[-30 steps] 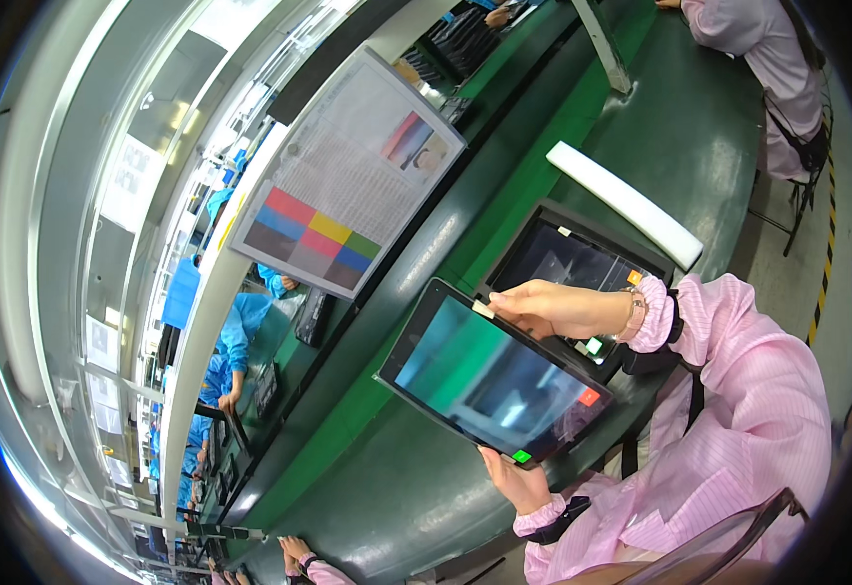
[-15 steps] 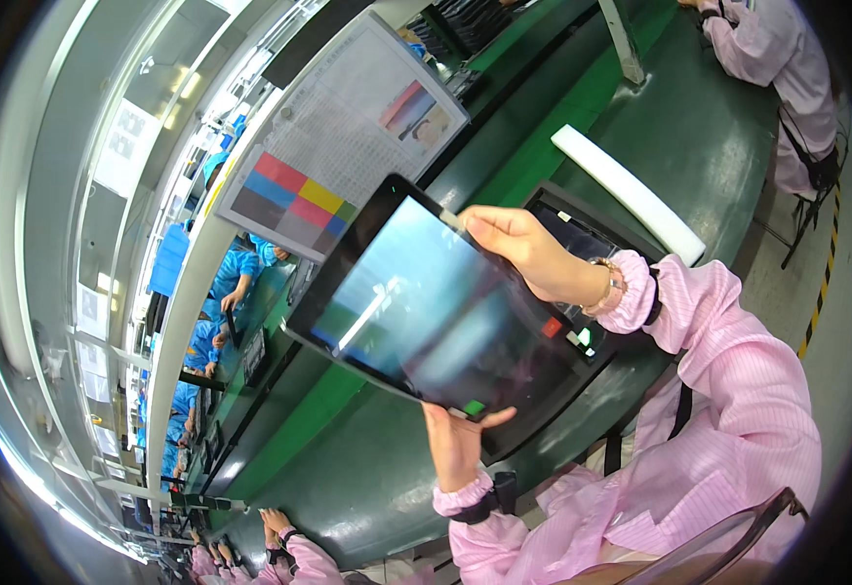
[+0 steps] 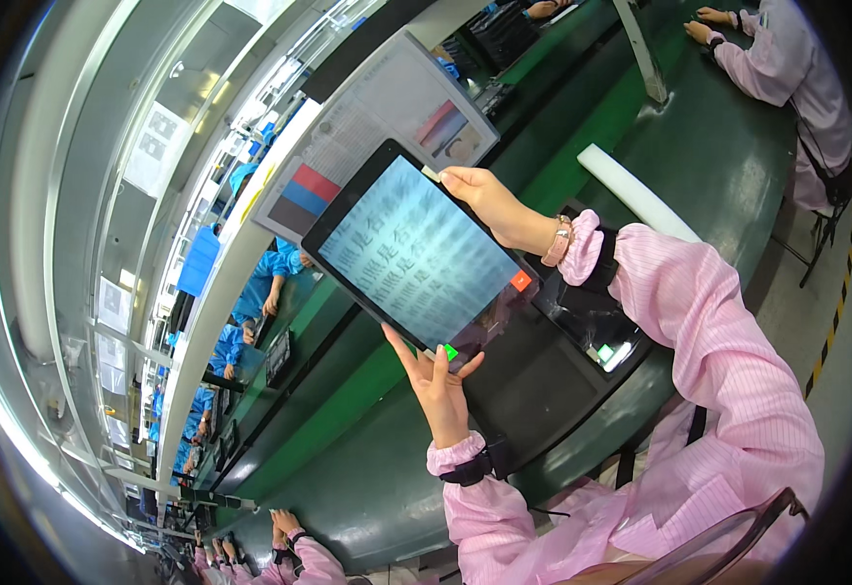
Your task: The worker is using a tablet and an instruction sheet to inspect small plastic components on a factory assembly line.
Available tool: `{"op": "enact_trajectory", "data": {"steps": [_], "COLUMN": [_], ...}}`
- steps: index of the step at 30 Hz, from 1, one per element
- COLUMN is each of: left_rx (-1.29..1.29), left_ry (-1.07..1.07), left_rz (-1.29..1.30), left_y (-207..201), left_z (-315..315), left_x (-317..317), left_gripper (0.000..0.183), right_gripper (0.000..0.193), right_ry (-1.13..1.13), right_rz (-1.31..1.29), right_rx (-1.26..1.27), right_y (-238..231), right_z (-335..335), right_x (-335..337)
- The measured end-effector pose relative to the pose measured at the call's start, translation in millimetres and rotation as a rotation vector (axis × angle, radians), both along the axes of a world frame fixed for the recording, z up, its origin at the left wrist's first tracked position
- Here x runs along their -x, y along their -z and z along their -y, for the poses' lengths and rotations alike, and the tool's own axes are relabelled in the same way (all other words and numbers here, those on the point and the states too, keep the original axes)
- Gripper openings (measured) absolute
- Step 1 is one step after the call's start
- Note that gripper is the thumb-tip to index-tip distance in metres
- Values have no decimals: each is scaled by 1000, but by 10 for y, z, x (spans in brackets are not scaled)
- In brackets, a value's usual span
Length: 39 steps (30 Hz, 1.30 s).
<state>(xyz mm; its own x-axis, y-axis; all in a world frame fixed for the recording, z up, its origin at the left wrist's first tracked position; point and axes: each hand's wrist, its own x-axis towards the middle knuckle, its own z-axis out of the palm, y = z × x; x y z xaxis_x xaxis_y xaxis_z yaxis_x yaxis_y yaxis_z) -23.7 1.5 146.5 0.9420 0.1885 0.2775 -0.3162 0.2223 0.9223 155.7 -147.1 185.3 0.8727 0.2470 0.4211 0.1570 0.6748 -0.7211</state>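
A black-framed tablet hangs tilted above the bench, its lit screen showing rows of dark characters on pale blue. My right hand grips its upper right edge, thumb by a small pale tab. Low on the tablet, my left hand supports the bottom corner near a green sticker, fingers spread but touching it. An orange-red sticker marks another corner, and clear film seems to hang from the lower edge. Beneath lies a black mat with a second dark glossy device on it.
A long white foam strip lies on the green bench to the right. Behind the tablet stands a framed instruction sheet with coloured blocks. A metal post rises farther back. Co-workers in pink and blue sit around.
Both hands have moved the tablet up and slightly left of the mat, turning its screen more toward me. The screen has gone from blurred reflections to readable rows of characters.
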Motion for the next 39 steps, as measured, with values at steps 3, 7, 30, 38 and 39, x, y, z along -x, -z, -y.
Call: {"op": "enact_trajectory", "data": {"steps": [3,7,30,38,39], "left_rx": [21,24,-92,-404,-376], "left_ry": [7,8,102,-146,-206], "left_rz": [0,20,-18,-47,-125], "left_y": [52,76,289,289,266], "left_z": [-32,-76,-223,-142,-128], "left_x": [-51,-99,163,333,320], "left_gripper": [81,84,78,61,61], "right_gripper": [28,26,25,21,21], "right_ry": [49,74,37,69,83], "right_rz": [57,58,-48,16,45], "right_rx": [35,42,-13,86,94], "right_y": [15,30,214,542,562], "right_z": [-42,-92,172,421,429], "right_x": [-85,-139,429,949,998]}}
